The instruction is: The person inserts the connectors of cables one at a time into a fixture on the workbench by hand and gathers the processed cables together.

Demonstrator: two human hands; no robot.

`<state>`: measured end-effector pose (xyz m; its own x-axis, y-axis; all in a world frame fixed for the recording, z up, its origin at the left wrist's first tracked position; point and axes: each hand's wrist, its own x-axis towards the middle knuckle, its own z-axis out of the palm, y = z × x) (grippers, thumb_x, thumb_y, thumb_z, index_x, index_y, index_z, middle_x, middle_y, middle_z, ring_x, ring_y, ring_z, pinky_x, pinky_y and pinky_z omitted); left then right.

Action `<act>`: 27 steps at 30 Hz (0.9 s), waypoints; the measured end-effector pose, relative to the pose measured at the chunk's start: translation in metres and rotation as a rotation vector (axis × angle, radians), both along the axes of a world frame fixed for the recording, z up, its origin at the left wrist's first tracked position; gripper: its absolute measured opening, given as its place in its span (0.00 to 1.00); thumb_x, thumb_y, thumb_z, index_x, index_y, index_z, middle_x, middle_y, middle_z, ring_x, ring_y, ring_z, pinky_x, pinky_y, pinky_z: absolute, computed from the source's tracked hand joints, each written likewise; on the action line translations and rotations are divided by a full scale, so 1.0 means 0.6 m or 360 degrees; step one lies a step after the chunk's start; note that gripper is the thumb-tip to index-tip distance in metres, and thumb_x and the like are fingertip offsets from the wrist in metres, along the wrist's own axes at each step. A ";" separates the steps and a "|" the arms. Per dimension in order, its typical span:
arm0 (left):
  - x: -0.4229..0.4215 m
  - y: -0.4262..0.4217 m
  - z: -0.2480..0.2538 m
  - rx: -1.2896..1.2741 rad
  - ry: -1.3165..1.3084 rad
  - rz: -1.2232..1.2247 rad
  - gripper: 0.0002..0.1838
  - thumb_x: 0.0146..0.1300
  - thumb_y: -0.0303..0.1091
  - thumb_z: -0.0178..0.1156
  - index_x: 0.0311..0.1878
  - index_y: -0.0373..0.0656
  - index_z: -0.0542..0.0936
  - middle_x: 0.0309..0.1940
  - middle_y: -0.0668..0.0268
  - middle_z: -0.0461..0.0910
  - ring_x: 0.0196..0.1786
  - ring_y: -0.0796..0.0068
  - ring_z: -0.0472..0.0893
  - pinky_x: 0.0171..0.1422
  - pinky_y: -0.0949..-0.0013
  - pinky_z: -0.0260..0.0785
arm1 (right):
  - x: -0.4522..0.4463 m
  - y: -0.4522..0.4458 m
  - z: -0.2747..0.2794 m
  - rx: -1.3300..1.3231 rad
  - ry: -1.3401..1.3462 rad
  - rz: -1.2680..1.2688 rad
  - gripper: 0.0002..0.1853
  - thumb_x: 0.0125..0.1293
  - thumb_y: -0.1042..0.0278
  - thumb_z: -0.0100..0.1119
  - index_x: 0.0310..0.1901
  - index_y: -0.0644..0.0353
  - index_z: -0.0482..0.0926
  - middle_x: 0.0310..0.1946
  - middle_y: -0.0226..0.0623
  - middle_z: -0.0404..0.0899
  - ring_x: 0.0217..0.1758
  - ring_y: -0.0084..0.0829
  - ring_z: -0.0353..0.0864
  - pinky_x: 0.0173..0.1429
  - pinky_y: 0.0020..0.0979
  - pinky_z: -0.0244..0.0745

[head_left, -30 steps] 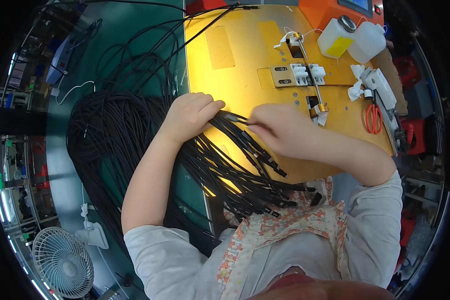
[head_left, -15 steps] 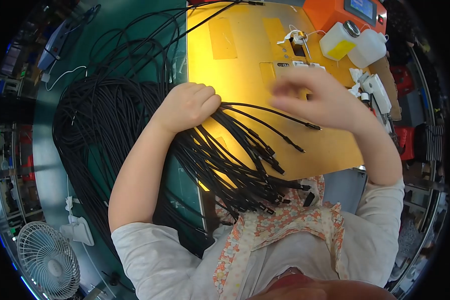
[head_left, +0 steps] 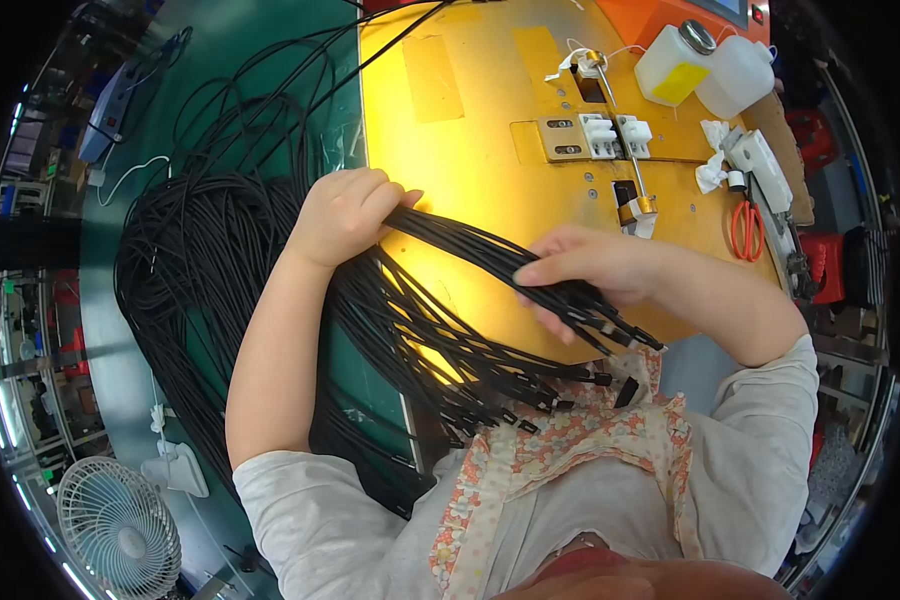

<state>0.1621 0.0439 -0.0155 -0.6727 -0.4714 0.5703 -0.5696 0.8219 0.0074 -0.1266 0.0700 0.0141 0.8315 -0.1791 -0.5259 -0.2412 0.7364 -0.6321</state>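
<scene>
Black cables [head_left: 460, 238] ran between my two hands, as seen from my head camera. What had just changed was my right hand [head_left: 595, 270]: it had come back onto them and was grasping a bunch near the connector ends, thumb laid over the top. That put both hands on the one bunch, which, as I judged it, kept these cables together and apart from the lower spread [head_left: 527, 426], whose connectors hung down by my apron [head_left: 570, 440]. My left hand [head_left: 345, 215] was clenched around the cables further back, at the edge of the yellow plate [head_left: 435, 150], beside the big looped pile [head_left: 205, 240] on the green bench [head_left: 205, 40]. Half a second earlier, my right hand had been off the cables, blurred over the plate near the white blocks [head_left: 598, 135], and two strands had stood out separately from my left fist; now the upper strands ran close together into my right palm. The white blocks showed again, uncovered. My view had shifted too, so that more of the orange box [head_left: 650, 15] was cut off at the top. I could not tell how many cables I held.
</scene>
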 end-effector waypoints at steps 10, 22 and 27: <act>-0.028 0.004 0.012 0.0112 -0.0167 0.0109 0.11 0.52 0.32 0.68 0.25 0.43 0.73 0.18 0.63 0.72 0.21 0.64 0.75 0.24 0.64 0.66 | -0.110 0.023 0.049 -0.0197 0.0022 -0.0214 0.18 0.72 0.59 0.45 0.41 0.69 0.76 0.31 0.49 0.83 0.23 0.28 0.82 0.27 0.26 0.79; -0.255 -0.028 0.071 0.0296 0.0150 -0.0162 0.25 0.40 0.22 0.62 0.48 0.39 0.77 0.28 0.62 0.74 0.30 0.64 0.79 0.33 0.65 0.72 | -0.175 -0.094 0.040 -0.1445 -0.0197 -0.0788 0.14 0.59 0.79 0.60 0.48 0.63 0.80 0.37 0.30 0.80 0.37 0.19 0.79 0.43 0.20 0.73; -0.260 -0.046 0.028 0.0166 0.0016 -0.0202 0.23 0.43 0.26 0.62 0.48 0.37 0.79 0.26 0.66 0.72 0.27 0.72 0.77 0.26 0.71 0.69 | -0.170 -0.090 0.007 -0.2476 -0.0252 -0.0681 0.12 0.52 0.79 0.68 0.40 0.61 0.80 0.35 0.37 0.80 0.32 0.31 0.79 0.37 0.28 0.74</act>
<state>0.0060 0.0163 0.0015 -0.7251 -0.4402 0.5296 -0.4610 0.8816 0.1014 -0.2287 0.0160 0.0184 0.6087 -0.6485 0.4570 -0.0611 -0.6127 -0.7879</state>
